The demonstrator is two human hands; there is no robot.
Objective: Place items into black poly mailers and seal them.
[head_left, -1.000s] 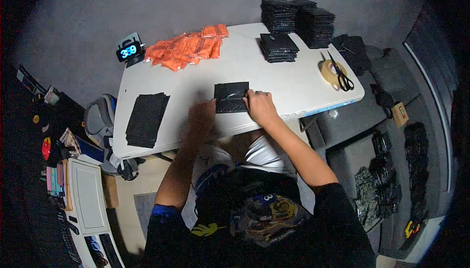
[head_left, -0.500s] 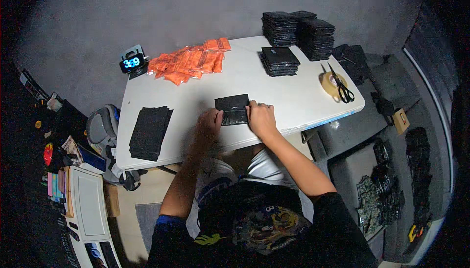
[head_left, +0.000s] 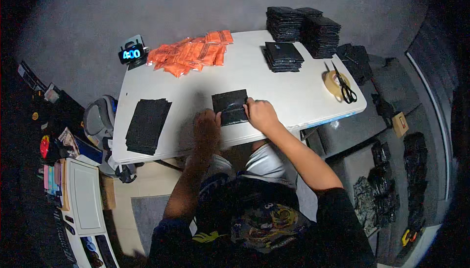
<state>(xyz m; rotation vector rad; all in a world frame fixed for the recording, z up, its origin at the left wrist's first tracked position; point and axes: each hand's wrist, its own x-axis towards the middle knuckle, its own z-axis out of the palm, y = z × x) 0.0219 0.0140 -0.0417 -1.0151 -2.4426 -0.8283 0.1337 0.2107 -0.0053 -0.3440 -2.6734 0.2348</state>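
A flat black pouch (head_left: 229, 105) lies near the front edge of the white table (head_left: 196, 87). My left hand (head_left: 206, 125) holds its lower left corner, and my right hand (head_left: 261, 113) grips its right edge. A pile of flat black sheets (head_left: 147, 125) rests at my left. Several orange packets (head_left: 188, 52) are heaped at the far side of the table. A low stack of black pouches (head_left: 283, 55) sits far right of me.
Scissors (head_left: 344, 86) lie on a tape roll (head_left: 333, 83) at the table's right end. Tall black stacks (head_left: 303, 29) stand at the back right corner. A small timer (head_left: 132, 53) sits at the far left corner. Clutter fills the floor around the table.
Both hands stay on the black pouch, which has shifted slightly toward the table's front edge. The timer's display has changed.
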